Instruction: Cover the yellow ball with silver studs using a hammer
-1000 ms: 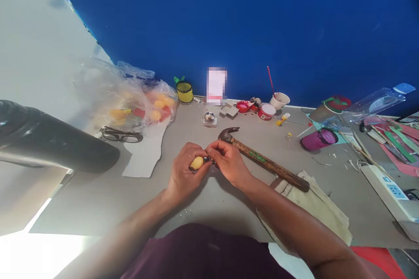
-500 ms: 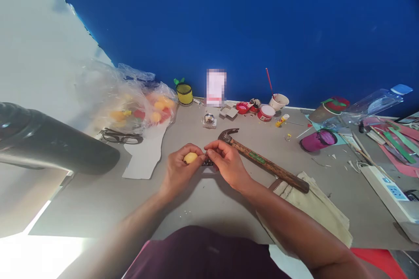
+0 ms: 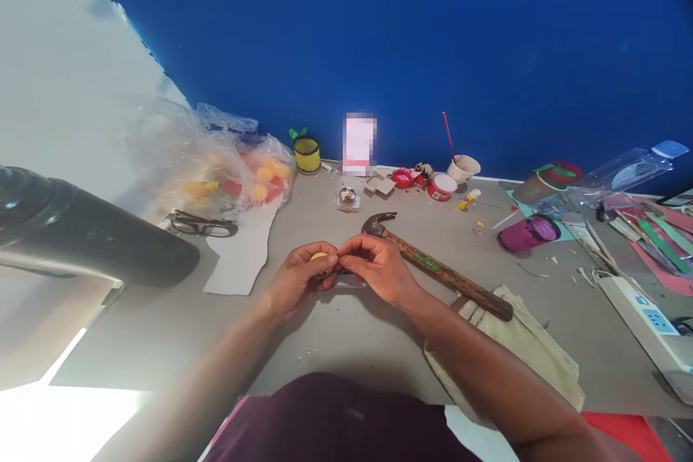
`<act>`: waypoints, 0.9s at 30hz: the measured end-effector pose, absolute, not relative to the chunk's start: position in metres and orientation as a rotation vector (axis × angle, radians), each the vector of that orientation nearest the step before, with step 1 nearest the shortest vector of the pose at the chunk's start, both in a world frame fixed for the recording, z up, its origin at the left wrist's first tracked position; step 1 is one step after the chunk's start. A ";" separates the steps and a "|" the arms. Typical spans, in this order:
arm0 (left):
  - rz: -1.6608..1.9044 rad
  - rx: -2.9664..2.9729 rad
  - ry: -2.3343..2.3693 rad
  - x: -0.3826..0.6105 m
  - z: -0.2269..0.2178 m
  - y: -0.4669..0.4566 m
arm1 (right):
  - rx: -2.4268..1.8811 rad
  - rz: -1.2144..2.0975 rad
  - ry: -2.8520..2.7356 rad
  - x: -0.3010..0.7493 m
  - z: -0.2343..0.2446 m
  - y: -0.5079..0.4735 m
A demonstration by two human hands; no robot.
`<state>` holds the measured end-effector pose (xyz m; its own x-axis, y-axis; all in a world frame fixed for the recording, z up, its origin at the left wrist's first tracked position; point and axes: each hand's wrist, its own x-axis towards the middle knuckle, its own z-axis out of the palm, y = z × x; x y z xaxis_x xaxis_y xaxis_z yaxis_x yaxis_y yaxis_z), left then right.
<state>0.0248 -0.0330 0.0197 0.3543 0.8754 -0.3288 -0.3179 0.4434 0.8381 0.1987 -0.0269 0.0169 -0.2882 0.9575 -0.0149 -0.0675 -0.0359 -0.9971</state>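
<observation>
My left hand (image 3: 304, 274) is closed around a small round yellow piece (image 3: 319, 257), mostly covered by its fingers. The fingertips of my right hand (image 3: 377, 267) are pinched together and meet those of the left; what they pinch, if anything, is too small to make out. Under the meeting fingers a dark shiny patch shows in part, with a pale piece (image 3: 349, 280) below it. Just behind the right hand lies a claw hammer (image 3: 444, 268) with a wooden handle. Farther back, a shiny silver dome (image 3: 347, 195) sits on a small white card.
Eyeglasses (image 3: 203, 224) and cut white paper (image 3: 238, 260) lie left, near a plastic bag (image 3: 238, 173) of colourful items and a large grey pipe (image 3: 97, 224). Paint jars (image 3: 442, 186), a paper cup (image 3: 464, 169), a purple container (image 3: 528, 232), cloth (image 3: 520, 354) and a power strip (image 3: 644, 325) stand right.
My left hand has turned slightly, so its fingers cover more of the yellow piece. The right hand keeps its pinch in nearly the same place.
</observation>
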 end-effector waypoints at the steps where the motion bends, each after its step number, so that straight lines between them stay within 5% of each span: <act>1: 0.874 0.755 0.869 0.024 0.020 -0.033 | -1.029 1.479 -1.343 0.199 0.017 -0.026; 17: 0.890 0.921 0.833 0.018 0.020 -0.033 | -0.903 1.748 -0.980 0.211 0.013 -0.015; 27: 0.860 1.197 1.015 0.016 0.019 -0.037 | -1.006 1.560 -1.099 0.206 0.007 -0.017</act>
